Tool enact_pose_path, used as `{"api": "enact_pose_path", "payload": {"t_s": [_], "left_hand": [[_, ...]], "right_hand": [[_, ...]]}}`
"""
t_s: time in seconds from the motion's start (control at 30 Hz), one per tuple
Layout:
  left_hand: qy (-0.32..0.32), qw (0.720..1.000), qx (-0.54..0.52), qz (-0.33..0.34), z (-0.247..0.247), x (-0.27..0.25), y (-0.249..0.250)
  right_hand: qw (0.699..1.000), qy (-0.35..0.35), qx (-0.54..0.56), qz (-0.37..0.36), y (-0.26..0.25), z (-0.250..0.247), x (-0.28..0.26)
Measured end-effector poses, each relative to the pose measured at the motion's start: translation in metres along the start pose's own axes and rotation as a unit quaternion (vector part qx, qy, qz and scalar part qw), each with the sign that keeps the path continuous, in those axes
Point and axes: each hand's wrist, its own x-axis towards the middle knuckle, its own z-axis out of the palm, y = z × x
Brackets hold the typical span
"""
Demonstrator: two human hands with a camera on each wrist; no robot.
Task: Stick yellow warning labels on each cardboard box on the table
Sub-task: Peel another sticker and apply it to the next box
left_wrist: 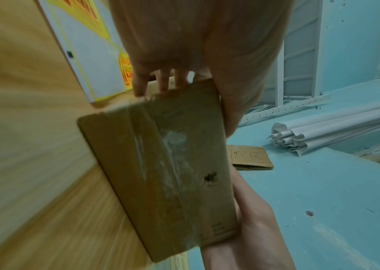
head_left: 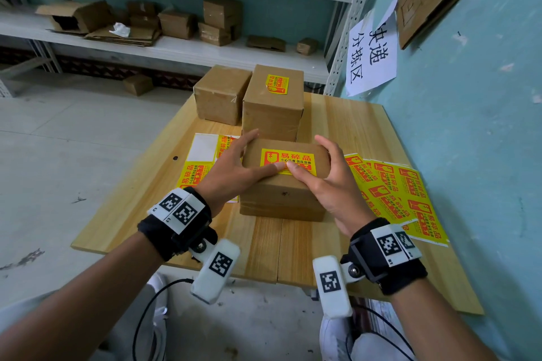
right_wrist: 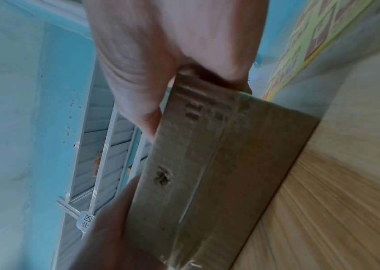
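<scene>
A small cardboard box (head_left: 283,193) (left_wrist: 161,173) (right_wrist: 207,173) sits at the middle of the wooden table (head_left: 346,132), with a yellow warning label (head_left: 287,160) on its top. My left hand (head_left: 262,154) (left_wrist: 184,45) wraps the box's left end and my right hand (head_left: 306,152) (right_wrist: 161,45) wraps its right end. Both thumbs press the label's near edge. Behind it stands a taller box (head_left: 272,108) bearing a label (head_left: 277,84). A bare box (head_left: 220,94) stands at the back left.
Sheets of yellow labels lie on the table at the right (head_left: 401,193) and a partly used sheet at the left (head_left: 202,164). A white shelf (head_left: 176,53) with several cardboard boxes stands behind. A blue wall (head_left: 469,126) runs close along the table's right side.
</scene>
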Motion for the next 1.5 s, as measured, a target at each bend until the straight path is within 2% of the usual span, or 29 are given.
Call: {"api": "enact_pose_path", "payload": {"t_s": [0.4,0.7,0.87,1.0,1.13,1.23,1.5], "left_hand": [[-0.048,0.998,-0.048,-0.008,-0.014,0.005,-0.003],[-0.095,0.991,-0.095,-0.026,-0.021,0.005,-0.003],[-0.036,0.993,-0.106,-0.034,-0.014,0.005,0.003],[0.025,0.998,-0.049,-0.039,0.007,0.006,0.008],[0.087,0.996,0.028,-0.013,0.021,0.007,0.008],[0.096,0.995,0.029,-0.003,0.022,0.01,0.008],[0.107,0.994,-0.011,-0.001,0.022,0.012,0.003]], "right_hand": [[0.986,-0.067,0.146,0.034,-0.001,-0.015,0.0],[0.974,-0.084,0.202,0.056,-0.004,-0.024,0.0],[0.981,-0.042,0.181,0.06,-0.003,-0.02,0.004],[0.998,0.012,0.056,0.04,-0.009,-0.003,0.004],[0.996,0.085,-0.028,0.013,-0.013,0.012,0.003],[0.993,0.108,-0.04,0.008,-0.013,0.015,0.005],[0.993,0.114,-0.015,-0.009,-0.011,0.014,0.007]]}}
